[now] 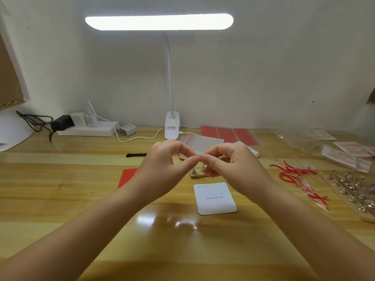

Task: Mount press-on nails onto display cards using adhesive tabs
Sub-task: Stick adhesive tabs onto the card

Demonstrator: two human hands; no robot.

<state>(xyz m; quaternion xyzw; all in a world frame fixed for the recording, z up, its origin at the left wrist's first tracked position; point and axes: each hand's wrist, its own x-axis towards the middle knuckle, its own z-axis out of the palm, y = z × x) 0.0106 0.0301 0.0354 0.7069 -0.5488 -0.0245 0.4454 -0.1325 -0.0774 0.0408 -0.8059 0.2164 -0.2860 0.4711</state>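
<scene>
Both hands, left and right, pinch something tiny (perhaps a tab); its axis unreadable.

A pale wall fills the upper frame. A lit lamp is clamped at centre behind a wooden desk.

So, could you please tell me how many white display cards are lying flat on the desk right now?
1: the "Handmade Nail" display card lies on the desk just in front of the right hand. More may be hidden behind the hands.
</scene>
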